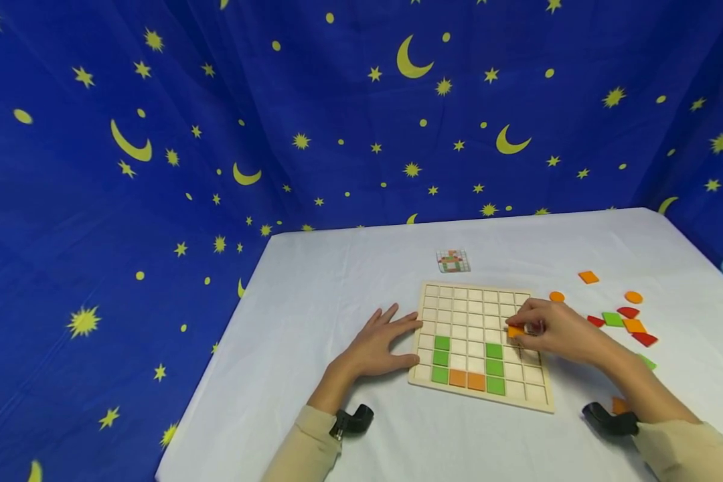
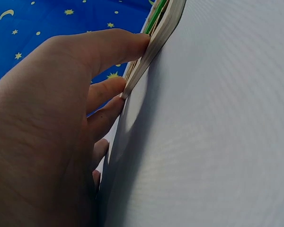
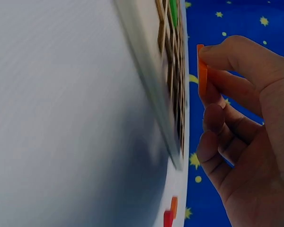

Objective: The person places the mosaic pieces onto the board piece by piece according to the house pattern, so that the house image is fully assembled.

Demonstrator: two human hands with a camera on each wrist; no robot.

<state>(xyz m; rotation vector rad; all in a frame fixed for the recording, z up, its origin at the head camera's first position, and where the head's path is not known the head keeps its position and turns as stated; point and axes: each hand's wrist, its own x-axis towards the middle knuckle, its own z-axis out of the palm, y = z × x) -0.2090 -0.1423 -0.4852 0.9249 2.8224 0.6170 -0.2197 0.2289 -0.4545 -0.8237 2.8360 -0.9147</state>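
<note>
A wooden grid board (image 1: 480, 397) lies on the white-covered table. Green square tiles (image 1: 440, 358) stand in two columns in its lower rows, with two orange squares (image 1: 466, 380) between them along the bottom row. My left hand (image 1: 373, 345) rests at the board's left edge, thumb and fingertips touching the rim, as the left wrist view also shows. Over the right part of the board, my right hand (image 1: 557, 328) pinches an orange square tile (image 3: 202, 71) between thumb and fingers. In the right wrist view this tile is held apart from the board's surface.
Behind the board lies a small pattern card (image 1: 453, 261). Loose tiles are scattered to the right: orange circles (image 1: 633, 297), red curved pieces (image 1: 645, 339), a green square (image 1: 612, 319) and orange squares (image 1: 588, 276). A blue star-patterned curtain (image 1: 349, 100) hangs behind the table.
</note>
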